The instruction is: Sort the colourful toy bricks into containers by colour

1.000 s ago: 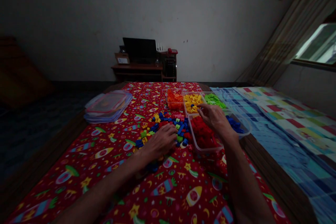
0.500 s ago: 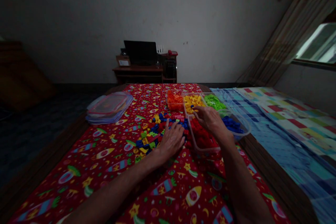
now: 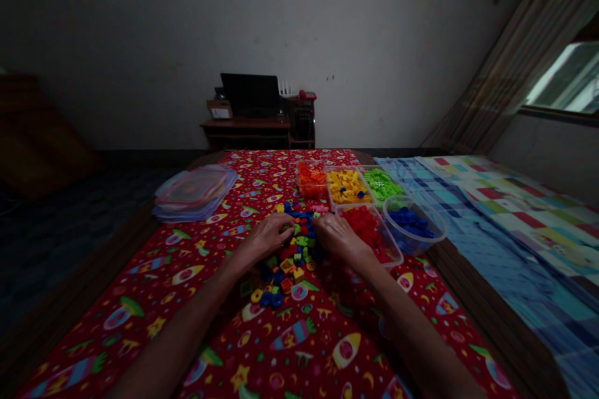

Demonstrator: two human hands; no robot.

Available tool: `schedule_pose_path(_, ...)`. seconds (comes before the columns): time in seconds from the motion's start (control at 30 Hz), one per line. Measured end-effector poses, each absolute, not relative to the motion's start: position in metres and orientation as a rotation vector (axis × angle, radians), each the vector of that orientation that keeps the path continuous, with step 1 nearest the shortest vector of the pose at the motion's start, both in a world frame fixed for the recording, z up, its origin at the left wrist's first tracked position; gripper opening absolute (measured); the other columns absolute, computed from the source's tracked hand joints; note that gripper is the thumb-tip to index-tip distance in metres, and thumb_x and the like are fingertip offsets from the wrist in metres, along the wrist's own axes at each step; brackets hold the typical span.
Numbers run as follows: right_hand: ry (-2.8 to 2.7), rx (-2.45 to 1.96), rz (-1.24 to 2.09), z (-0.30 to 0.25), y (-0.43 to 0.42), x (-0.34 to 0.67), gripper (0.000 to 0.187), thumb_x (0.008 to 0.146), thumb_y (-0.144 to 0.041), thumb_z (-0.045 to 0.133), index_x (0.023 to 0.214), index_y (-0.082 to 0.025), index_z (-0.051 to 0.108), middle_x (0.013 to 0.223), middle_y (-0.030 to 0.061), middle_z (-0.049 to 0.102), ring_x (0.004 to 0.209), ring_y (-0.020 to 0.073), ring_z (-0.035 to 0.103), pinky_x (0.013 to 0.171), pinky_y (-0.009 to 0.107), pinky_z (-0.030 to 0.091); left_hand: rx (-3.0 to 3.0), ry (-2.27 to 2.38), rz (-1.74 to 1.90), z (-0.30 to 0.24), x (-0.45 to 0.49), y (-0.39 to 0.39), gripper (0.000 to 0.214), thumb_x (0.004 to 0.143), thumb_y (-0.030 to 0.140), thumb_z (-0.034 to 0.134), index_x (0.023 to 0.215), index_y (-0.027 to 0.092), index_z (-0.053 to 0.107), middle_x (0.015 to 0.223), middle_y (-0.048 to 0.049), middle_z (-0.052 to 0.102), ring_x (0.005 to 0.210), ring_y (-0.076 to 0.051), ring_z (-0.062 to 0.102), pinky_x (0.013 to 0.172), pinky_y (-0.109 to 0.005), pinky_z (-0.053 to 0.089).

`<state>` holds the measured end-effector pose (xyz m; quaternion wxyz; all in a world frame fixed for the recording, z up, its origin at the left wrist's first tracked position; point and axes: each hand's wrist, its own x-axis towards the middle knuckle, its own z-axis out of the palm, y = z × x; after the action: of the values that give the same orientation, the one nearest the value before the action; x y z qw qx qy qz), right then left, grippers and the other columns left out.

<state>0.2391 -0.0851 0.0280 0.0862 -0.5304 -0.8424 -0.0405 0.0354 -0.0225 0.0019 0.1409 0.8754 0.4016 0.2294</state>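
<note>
A heap of small mixed-colour plastic bricks (image 3: 291, 249) lies on a red cloth with rocket prints (image 3: 299, 336). My left hand (image 3: 266, 237) rests on the heap's left side, fingers curled down into the pieces. On the heap's right side my right hand (image 3: 337, 235) does the same, beside a clear tub of red bricks (image 3: 372, 230). What either hand holds, if anything, is hidden. Behind stand tubs of orange bricks (image 3: 311, 179), yellow bricks (image 3: 346, 187) and green bricks (image 3: 381, 182). A round bowl of blue bricks (image 3: 412, 223) sits at the right.
A stack of clear lids (image 3: 194, 190) lies at the back left of the cloth. A checked blue cloth (image 3: 491, 224) covers the surface to the right. A dark desk with a monitor (image 3: 255, 112) stands against the far wall.
My right hand came back from the tubs to the heap's right side. My left hand shifted left and farther away. Both now flank the pile, which has spread toward me.
</note>
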Motion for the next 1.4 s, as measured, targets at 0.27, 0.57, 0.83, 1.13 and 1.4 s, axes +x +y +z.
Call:
schedule_pose_path(0.27, -2.560, -1.631, -0.256, 0.014, -0.102, 0.228, 0.038, 0.085, -0.005, 0.044, 0.121, -0.008, 0.055, 0.104, 0.0173, 0.062, 0.101, 0.0262, 0.054, 0.087, 0.037, 0.043, 2.494, 1.275, 0.560, 0.007, 0.009, -0.014, 0.023, 0.075, 0.018, 0.049, 0.088, 0.020, 0.069, 0.092, -0.0033, 0.071, 0.086, -0.020, 0.065, 0.081, -0.030, 0.050)
schedule_pose_path(0.57, -2.401, -1.520, -0.251, -0.020, -0.085, 0.234, 0.053, 0.082, -0.007, 0.048, 0.134, -0.013, 0.047, 0.119, 0.0195, 0.056, 0.116, 0.0316, 0.046, 0.092, 0.048, 0.042, 2.703, 0.948, 0.634, -0.029, 0.015, -0.014, 0.031, 0.080, 0.023, 0.062, 0.111, 0.022, 0.065, 0.119, -0.0086, 0.064, 0.118, -0.023, 0.052, 0.103, -0.040, 0.040)
schedule_pose_path(0.83, -2.230, -1.188, 0.131, 0.015, -0.072, 0.237, 0.062, 0.074, -0.014, 0.063, 0.133, -0.020, 0.047, 0.119, 0.0128, 0.056, 0.108, 0.0255, 0.050, 0.091, 0.042, 0.044, 2.759, 0.883, 0.752, -0.034, 0.018, -0.016, 0.018, 0.080, 0.026, 0.066, 0.097, 0.020, 0.065, 0.110, -0.0070, 0.065, 0.119, -0.024, 0.050, 0.107, -0.048, 0.034)
schedule_pose_path(1.13, -2.132, -1.091, 0.231, 0.025, -0.072, 0.234, 0.052, 0.073, -0.017, 0.068, 0.123, -0.022, 0.057, 0.111, 0.0079, 0.064, 0.104, 0.0232, 0.055, 0.090, 0.040, 0.044, 2.118, 1.070, 0.884, 0.012, 0.035, -0.032, 0.028, 0.077, 0.039, 0.062, 0.094, 0.019, 0.069, 0.094, -0.0050, 0.072, 0.089, -0.021, 0.066, 0.084, -0.035, 0.053)
schedule_pose_path(1.4, -1.959, -1.188, -0.102, 0.057, -0.074, 0.284, 0.030, 0.082, -0.032, 0.062, 0.110, -0.021, 0.064, 0.112, 0.0097, 0.062, 0.106, 0.0237, 0.055, 0.090, 0.040, 0.044, 1.950, 0.996, 0.920, 0.007, 0.034, -0.032, 0.043, 0.072, 0.032, 0.064, 0.113, 0.020, 0.062, 0.099, -0.0039, 0.072, 0.091, -0.021, 0.068, 0.080, -0.033, 0.055)
